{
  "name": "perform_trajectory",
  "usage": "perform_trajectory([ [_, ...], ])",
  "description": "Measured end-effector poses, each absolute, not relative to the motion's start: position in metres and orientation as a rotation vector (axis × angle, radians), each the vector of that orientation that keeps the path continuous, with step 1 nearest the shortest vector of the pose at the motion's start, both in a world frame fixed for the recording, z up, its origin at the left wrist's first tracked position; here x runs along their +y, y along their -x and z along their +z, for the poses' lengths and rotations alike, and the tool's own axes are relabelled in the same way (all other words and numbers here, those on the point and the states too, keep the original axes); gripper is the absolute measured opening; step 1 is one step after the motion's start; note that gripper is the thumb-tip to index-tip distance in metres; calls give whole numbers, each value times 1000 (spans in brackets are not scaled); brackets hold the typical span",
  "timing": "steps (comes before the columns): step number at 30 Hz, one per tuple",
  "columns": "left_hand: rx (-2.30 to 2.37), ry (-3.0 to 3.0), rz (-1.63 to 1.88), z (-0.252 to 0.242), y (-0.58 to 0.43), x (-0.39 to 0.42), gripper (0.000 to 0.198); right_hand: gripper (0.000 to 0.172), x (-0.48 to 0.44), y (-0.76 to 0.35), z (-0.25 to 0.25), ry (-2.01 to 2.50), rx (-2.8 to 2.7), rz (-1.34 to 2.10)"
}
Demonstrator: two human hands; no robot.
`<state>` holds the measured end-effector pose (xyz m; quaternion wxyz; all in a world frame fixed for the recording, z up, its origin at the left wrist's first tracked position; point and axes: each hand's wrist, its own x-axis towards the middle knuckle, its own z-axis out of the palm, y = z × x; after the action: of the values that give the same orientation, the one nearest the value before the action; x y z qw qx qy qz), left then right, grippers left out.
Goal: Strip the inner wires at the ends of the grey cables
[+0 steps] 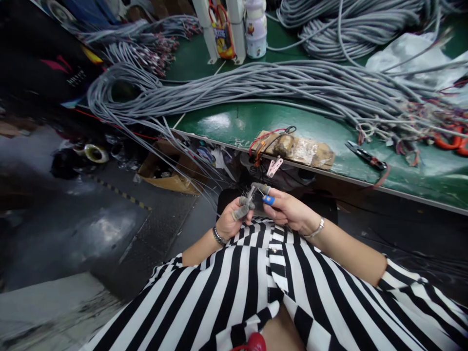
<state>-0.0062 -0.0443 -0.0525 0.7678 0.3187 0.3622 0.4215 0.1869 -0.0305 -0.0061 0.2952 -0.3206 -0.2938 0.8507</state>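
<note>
My left hand, with grey covers on some fingertips, is closed around the end of a grey cable in front of my lap. Close by on the right, my right hand has its fingers pinched at the same cable end. It wears a grey finger cover and a blue one. Thin wires seem to stick out between the two hands, too small to make out clearly. Just beyond them, a pink clothespin hangs at the bench edge by a taped block with red and black leads.
A long bundle of grey cables lies across the green bench, and some hang over its front edge. Pliers rest at the right, near orange handles. Stacked tubs stand behind. A cardboard box sits below.
</note>
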Motion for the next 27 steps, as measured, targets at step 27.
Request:
perform_trajectory([
  [27, 711, -628, 1039, -57, 12, -44, 25, 57, -26, -185, -2, 914, -876, 2280],
])
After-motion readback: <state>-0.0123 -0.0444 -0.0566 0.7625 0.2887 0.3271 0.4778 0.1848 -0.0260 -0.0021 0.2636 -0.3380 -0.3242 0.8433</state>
